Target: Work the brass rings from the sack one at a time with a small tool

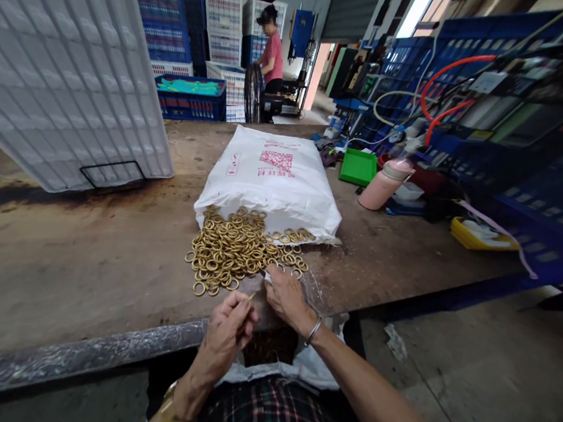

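A heap of brass-coloured rings (230,249) spills from the near, open end of a white printed sack (275,177) lying on the brown table. My left hand (233,320) is closed near the table's front edge, its fingertips pinching one brass ring (251,296) seen nearly edge-on. Just right of the heap's near side, my right hand (285,295) has its thumb and fingers together on a small dark and white thing (265,275), too small to name. Below my hands, an open white bag (315,369) with dark contents hangs at the table edge.
A tall white crate (76,62) stands on the table at the left. Toward the right are a green tray (358,167), a pink bottle (385,185) and a yellow dish (483,235). A person (272,52) is beyond the table, near a fan and stacked crates.
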{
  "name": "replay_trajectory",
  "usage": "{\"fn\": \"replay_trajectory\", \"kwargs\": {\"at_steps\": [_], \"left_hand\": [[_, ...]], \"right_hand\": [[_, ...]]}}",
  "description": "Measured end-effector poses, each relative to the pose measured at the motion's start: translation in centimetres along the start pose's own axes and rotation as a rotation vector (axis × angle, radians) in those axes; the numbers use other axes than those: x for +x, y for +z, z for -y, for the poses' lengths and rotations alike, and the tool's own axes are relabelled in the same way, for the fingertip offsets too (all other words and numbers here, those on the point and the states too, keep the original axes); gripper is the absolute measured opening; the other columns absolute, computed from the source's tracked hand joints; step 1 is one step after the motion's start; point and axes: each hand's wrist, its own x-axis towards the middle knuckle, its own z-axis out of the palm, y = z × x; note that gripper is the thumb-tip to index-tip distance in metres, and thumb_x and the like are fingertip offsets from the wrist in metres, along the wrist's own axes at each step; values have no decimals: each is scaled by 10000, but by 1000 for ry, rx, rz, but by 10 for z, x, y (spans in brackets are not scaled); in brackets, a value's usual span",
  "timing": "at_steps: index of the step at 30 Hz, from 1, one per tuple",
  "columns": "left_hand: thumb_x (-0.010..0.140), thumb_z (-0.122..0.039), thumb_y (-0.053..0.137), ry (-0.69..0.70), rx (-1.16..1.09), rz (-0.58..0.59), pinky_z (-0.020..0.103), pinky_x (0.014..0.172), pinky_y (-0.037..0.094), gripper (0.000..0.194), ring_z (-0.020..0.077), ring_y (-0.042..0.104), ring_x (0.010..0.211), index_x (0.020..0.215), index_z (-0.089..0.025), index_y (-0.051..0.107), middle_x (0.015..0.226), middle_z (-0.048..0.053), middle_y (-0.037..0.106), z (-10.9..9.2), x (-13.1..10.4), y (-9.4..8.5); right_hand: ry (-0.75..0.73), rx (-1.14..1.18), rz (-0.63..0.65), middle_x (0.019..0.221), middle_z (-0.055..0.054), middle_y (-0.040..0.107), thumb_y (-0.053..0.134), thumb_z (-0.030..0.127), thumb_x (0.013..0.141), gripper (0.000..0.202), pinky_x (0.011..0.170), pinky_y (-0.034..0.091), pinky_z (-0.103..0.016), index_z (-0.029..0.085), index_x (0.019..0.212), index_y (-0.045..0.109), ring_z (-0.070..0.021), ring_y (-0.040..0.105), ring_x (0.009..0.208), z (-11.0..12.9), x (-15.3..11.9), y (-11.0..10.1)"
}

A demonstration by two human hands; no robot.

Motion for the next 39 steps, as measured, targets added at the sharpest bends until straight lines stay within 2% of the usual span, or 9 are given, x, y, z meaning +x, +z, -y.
{"fn": "replay_trajectory", "kwargs": {"at_steps": [6,11,17,20,25,29,32,35,39], "left_hand": [[688,-443,695,-29,-208,-61,151,370,304,354,46,460,465,772,-160,501,735,3,613,6,8,-11],[666,-330,724,-73,-326,-70,158,375,318,352,69,495,467,927,-178,543,686,-16,609,2,9,-16],[634,-306,757,-148,-466,-98,155,396,362,270,93,557,554,727,-127,578,693,22,619,0,12,-21],[611,-275,775,-177,-475,-146,167,406,393,276,116,584,585,709,-135,559,716,37,637,2,13,-23],[587,-352,792,-117,-407,-114,137,363,331,363,81,534,525,689,-151,507,632,-22,568,3,15,-21],[604,-439,759,-33,-239,-141,120,333,269,404,43,435,427,709,-172,475,560,-70,499,0,20,-18],[634,-499,710,57,-61,-225,122,324,265,427,47,414,400,850,-188,511,541,-83,491,-1,23,-16],[659,-538,665,102,67,-245,128,323,269,478,51,411,387,955,-188,527,540,-84,489,1,25,-16],[684,-559,623,142,146,-247,143,325,253,407,48,369,364,816,-182,543,504,-88,445,5,26,-18]], "right_hand": [[-113,134,-73,993,-52,663,494,138,803,270,699,356,-238,208,1065,503,-167,606,874,12,6,5],[-37,78,-43,903,-34,674,490,216,849,164,634,326,-237,210,1008,529,-160,617,800,26,15,6],[-35,98,-75,843,-28,668,480,188,833,123,613,306,-234,209,914,570,-147,594,737,23,20,8],[-53,194,-107,779,-14,645,457,177,830,156,602,314,-229,213,922,578,-141,570,687,16,20,11],[-15,458,-188,700,2,594,420,229,858,170,598,350,-224,209,909,581,-137,536,643,7,22,10],[-29,623,-164,632,25,536,409,250,856,172,583,365,-223,203,828,572,-129,500,595,8,17,1],[-93,657,-137,665,18,550,419,236,843,160,617,374,-225,201,812,571,-129,507,638,12,9,-6],[-181,643,-106,731,-6,573,416,247,847,166,652,376,-236,194,806,568,-135,513,685,19,1,-11],[-249,619,-56,701,0,544,406,260,859,173,631,361,-239,201,804,558,-132,482,648,28,-7,-13]]}}
